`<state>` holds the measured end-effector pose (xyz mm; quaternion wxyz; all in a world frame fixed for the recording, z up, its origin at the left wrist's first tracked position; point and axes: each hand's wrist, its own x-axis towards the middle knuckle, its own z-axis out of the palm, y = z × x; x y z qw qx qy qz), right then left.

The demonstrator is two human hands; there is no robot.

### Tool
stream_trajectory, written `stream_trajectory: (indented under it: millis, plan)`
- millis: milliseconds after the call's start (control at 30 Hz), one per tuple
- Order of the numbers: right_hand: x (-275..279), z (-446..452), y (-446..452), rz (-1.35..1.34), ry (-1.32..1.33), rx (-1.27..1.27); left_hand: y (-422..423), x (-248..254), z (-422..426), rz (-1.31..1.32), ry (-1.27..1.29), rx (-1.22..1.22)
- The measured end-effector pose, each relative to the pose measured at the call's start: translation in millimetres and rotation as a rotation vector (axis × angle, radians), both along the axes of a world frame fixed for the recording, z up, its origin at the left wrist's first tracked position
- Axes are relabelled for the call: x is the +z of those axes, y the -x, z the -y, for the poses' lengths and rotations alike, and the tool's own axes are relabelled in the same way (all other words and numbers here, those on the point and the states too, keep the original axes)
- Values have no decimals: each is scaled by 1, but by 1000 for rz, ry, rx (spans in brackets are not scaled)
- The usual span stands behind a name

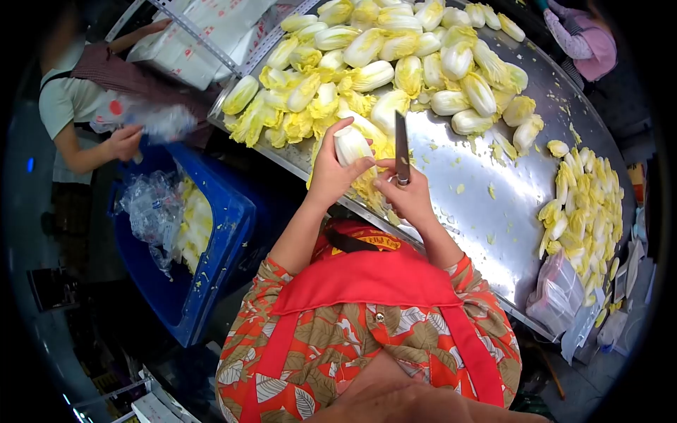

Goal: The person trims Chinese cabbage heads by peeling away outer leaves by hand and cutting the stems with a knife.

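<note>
My left hand (333,169) is wrapped round a small white napa cabbage (351,146) close to the table's near edge. In my right hand (409,190) is a knife (402,149), its blade pointing up and away from me. The fingers of my right hand come close to the base of the cabbage; whether they touch it I cannot tell. Loose yellow leaves (367,190) lie just below and behind the held cabbage. A large heap of napa cabbages (395,46) spreads over the far side of the metal table (465,190).
A second pile of slimmer cabbages (582,211) sits at the right, with plastic bags (557,292) nearby. Left of me stands a blue bin (236,218) holding leaves and clear plastic. A person (84,106) beside it grips plastic wrapping. Another person (589,46) is at the far right.
</note>
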<state>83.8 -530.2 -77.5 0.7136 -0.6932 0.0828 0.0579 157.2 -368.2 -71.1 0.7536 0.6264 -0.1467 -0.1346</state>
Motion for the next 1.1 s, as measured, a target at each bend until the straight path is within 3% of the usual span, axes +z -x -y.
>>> stream_trajectory:
  millis: [67, 133, 167, 267, 400, 467, 500, 533, 600, 667, 767, 1000, 1100]
  plan:
    - [-1, 0, -6, -116, -54, 28, -2, 0, -3, -8, -4, -5]
    - [-3, -7, -11, 182, 63, -85, 0, 2, -1, 20, -106, -91]
    - [7, -5, -12, 69, 64, -44, 1, 0, 1, 22, -49, -106]
    - [-6, -10, -17, 208, 84, -52, -5, -6, -5, -11, -101, -166]
    - [-16, -9, -24, 133, 128, -106, -12, 4, -14, 21, -224, -191]
    - [-15, -3, -31, 249, 388, -131, -16, -2, -19, -61, -81, -270]
    - [-16, -1, -35, 252, 411, -198, -14, -5, -20, -248, 116, -243]
    - [-19, 4, -40, 252, 412, -196, -15, -8, -25, -248, 117, -241]
    - [-24, 17, -51, 162, 572, -136, -21, -11, -43, -478, 351, -200]
    - [-21, 11, -59, 126, 484, -126, -26, -22, -52, -463, 395, -35]
    - [-19, -1, -70, 279, 336, -165, -26, -21, -48, -429, 313, 93]
    - [-8, -6, -34, 168, 162, 4, -32, -10, -10, -333, 172, 105]
    - [-28, -7, -16, 367, 148, -96, -35, -15, 29, -438, 284, 153]
